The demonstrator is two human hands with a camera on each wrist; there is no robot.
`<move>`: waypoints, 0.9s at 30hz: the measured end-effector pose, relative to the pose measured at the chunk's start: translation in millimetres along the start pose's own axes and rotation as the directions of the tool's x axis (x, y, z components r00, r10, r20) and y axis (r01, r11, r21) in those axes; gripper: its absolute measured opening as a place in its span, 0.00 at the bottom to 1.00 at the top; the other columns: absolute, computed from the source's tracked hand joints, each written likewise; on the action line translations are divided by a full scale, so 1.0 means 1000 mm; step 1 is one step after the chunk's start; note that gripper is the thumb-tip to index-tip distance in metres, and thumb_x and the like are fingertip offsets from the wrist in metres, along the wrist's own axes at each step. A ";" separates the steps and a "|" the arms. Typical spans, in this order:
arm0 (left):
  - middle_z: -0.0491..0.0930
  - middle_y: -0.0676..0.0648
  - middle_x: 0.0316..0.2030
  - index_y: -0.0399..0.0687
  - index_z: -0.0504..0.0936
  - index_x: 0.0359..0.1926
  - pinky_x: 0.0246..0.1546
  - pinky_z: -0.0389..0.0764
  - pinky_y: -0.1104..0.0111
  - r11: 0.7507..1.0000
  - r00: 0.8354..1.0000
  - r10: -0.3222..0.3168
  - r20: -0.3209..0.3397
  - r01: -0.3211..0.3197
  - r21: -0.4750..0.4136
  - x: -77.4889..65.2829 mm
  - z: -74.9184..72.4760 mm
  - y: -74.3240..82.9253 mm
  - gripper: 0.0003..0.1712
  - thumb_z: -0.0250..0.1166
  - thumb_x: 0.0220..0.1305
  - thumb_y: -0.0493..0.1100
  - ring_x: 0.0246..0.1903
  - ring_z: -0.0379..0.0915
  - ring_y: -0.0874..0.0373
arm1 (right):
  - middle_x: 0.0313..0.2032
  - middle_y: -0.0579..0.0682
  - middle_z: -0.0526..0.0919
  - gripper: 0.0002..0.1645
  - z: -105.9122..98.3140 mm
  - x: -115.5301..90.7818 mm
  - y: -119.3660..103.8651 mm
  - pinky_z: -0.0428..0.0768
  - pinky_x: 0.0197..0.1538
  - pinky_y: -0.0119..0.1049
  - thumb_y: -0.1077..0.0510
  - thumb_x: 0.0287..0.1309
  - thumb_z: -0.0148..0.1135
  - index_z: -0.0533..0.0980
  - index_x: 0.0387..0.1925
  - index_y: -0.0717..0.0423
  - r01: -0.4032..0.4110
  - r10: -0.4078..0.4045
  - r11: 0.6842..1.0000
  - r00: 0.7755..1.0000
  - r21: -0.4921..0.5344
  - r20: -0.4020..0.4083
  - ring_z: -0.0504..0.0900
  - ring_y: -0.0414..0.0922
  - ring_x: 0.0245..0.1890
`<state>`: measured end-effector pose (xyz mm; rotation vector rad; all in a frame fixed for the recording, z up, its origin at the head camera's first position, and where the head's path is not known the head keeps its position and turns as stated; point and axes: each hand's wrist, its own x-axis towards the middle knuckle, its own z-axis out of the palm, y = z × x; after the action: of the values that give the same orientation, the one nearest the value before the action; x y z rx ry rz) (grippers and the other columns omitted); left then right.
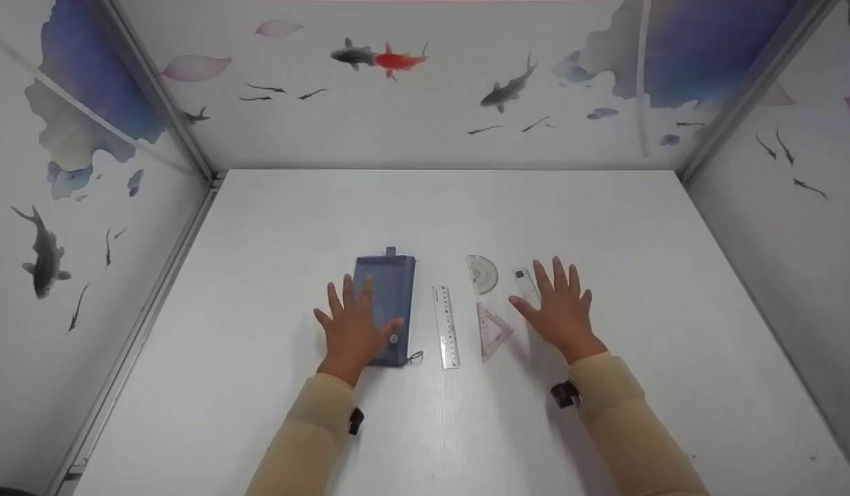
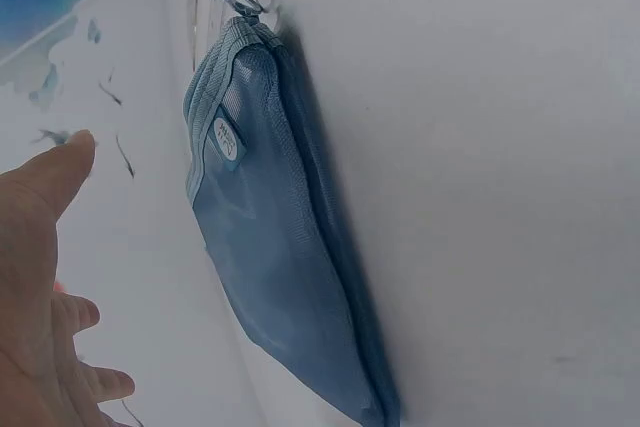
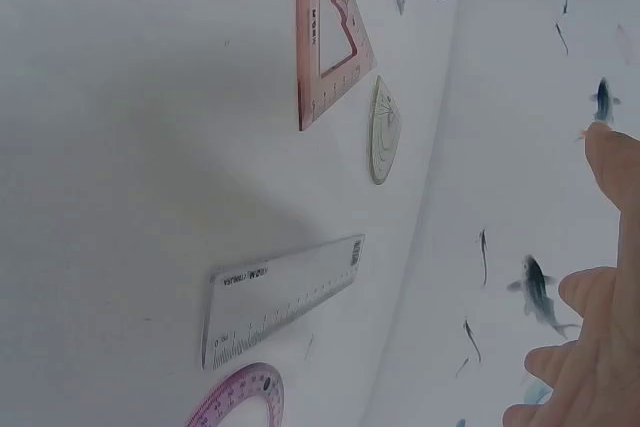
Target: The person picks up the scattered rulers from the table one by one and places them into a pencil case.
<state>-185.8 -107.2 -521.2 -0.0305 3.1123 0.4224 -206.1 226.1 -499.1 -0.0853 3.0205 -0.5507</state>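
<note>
My left hand [image 1: 349,337], fingers spread, is held over the lower left part of a blue zip pouch [image 1: 392,289]. In the left wrist view the pouch [image 2: 265,217] shows a white label and a ring at one end. My right hand [image 1: 564,315], also spread, hovers above a short clear ruler [image 1: 525,281], hiding part of it. A pink protractor [image 3: 225,395] lies beside that ruler in the right wrist view, partly cut off. Between the hands are a longer clear ruler [image 1: 446,327], a clear protractor [image 1: 483,275] and a pink set square [image 1: 485,337].
The white table [image 1: 260,227] is enclosed by a back wall [image 1: 439,131] and side walls printed with fish and petals. Dark wrist devices [image 1: 565,394] sit at both sleeve cuffs.
</note>
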 end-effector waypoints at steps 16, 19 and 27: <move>0.50 0.33 0.72 0.49 0.52 0.76 0.59 0.56 0.34 1.000 1.000 0.008 -0.012 -0.008 -0.019 -0.005 0.012 0.013 0.57 0.62 0.54 0.72 0.71 0.43 0.31 | 0.75 0.63 0.41 0.54 0.013 0.000 -0.014 0.47 0.65 0.69 0.33 0.60 0.56 0.47 0.76 0.53 0.013 -0.012 0.997 1.000 0.072 -0.013 0.37 0.65 0.73; 0.51 0.33 0.72 0.49 0.53 0.75 0.58 0.59 0.36 0.999 1.000 0.002 -0.015 -0.002 -0.039 -0.006 0.014 0.015 0.57 0.63 0.53 0.71 0.70 0.46 0.32 | 0.75 0.63 0.41 0.54 0.016 0.001 -0.016 0.47 0.65 0.69 0.32 0.60 0.55 0.46 0.76 0.52 0.017 -0.017 0.997 1.000 0.070 -0.008 0.37 0.65 0.73; 0.50 0.33 0.72 0.50 0.50 0.76 0.60 0.60 0.39 0.994 0.998 -0.045 0.046 0.050 -0.102 -0.006 0.022 0.019 0.59 0.66 0.52 0.70 0.70 0.46 0.33 | 0.75 0.63 0.42 0.55 0.022 0.002 -0.021 0.47 0.65 0.68 0.32 0.59 0.56 0.46 0.76 0.53 0.017 -0.018 0.996 1.000 0.090 0.005 0.36 0.65 0.73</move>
<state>-179.9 -82.9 -537.4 -0.0937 3.0368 0.5742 -205.7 198.1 -512.4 -0.1086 2.9865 -0.6863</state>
